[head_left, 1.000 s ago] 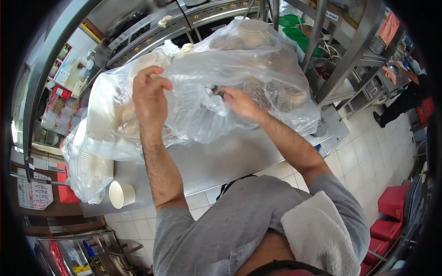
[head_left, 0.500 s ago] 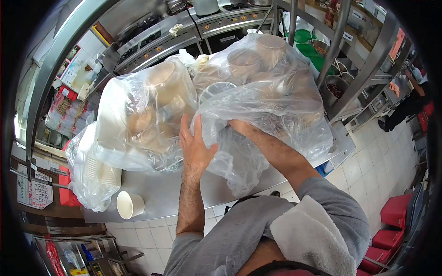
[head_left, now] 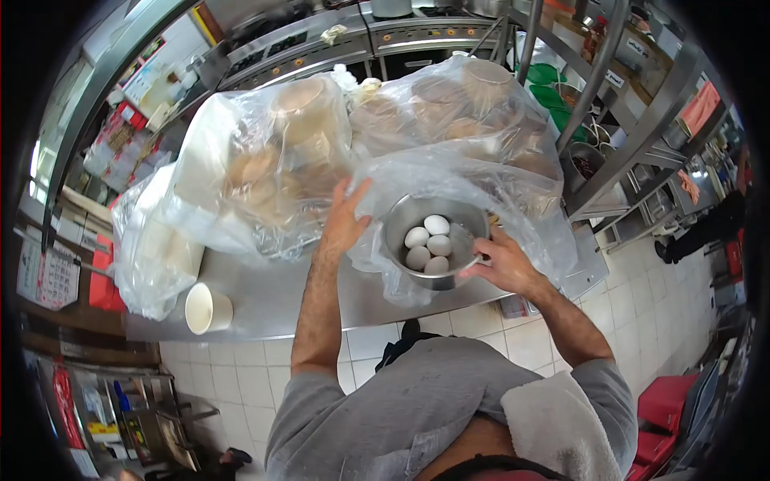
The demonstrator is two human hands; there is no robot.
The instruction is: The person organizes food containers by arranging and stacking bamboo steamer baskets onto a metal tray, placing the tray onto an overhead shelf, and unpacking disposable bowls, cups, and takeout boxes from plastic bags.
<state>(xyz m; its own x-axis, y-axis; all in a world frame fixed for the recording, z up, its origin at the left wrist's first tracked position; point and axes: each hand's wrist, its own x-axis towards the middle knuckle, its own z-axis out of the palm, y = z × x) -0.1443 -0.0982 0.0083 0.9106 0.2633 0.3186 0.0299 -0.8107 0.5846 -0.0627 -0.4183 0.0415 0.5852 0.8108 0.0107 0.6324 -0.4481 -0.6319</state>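
A round metal pot (head_left: 397, 220) holding several white eggs (head_left: 438, 245) is at the middle, over the front part of the metal table (head_left: 265, 301). My right hand (head_left: 499, 260) is closed on the pot's handle at its right side. To the left of the pot, my left hand (head_left: 345, 218) is raised with fingers apart, beside the clear plastic bag (head_left: 417, 170); it holds nothing. Behind and under the pot the loose plastic spreads out. Bowl-like containers (head_left: 301, 98) show through the plastic on the left, and more of them on the right.
A white paper cup (head_left: 208, 309) stands at the table's front left, near a bag of stacked cups (head_left: 160, 256). Metal shelf posts (head_left: 597, 76) rise on the right. A stove (head_left: 433, 36) is behind. Another person's dark-clothed leg (head_left: 694, 232) shows at far right.
My right hand has come out of the plastic with the pot of eggs, which is now in plain view. My left hand stays open near the bag's edge.
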